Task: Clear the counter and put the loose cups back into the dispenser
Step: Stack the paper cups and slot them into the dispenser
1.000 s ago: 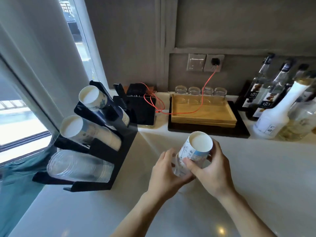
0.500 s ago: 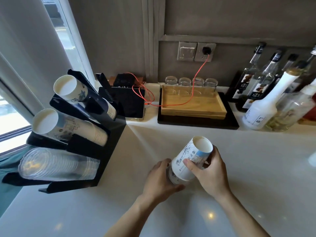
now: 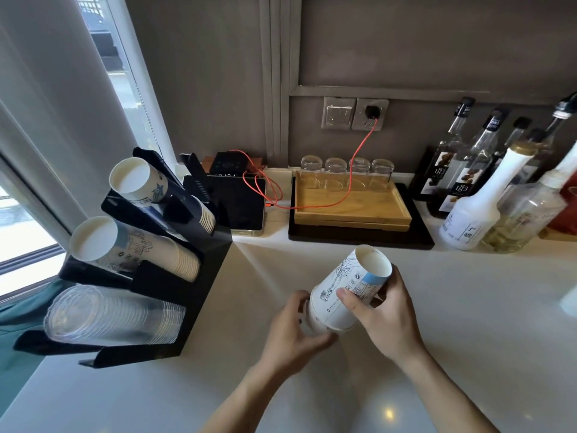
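A white paper cup (image 3: 346,292) with blue line drawings is tilted above the pale counter (image 3: 468,307), bottom pointing up and away. My right hand (image 3: 381,317) grips its side. My left hand (image 3: 290,329) closes around its wide rim end, where a second cup seems nested. The black dispenser rack (image 3: 175,295) stands at the left with three slanted rows: a small paper cup stack (image 3: 156,189) on top, a larger paper cup stack (image 3: 131,248) in the middle, and clear plastic cups (image 3: 112,314) at the bottom.
A black device (image 3: 240,201) with a red cable (image 3: 352,170) sits behind the rack. A wooden tray (image 3: 352,207) on a black tray holds several upturned glasses (image 3: 346,170). Syrup bottles (image 3: 477,189) crowd the back right. A window is on the left.
The view has shifted so the rack sits further left and lower. Both hands have kept hold of the cup, tilting its bottom a little further right.
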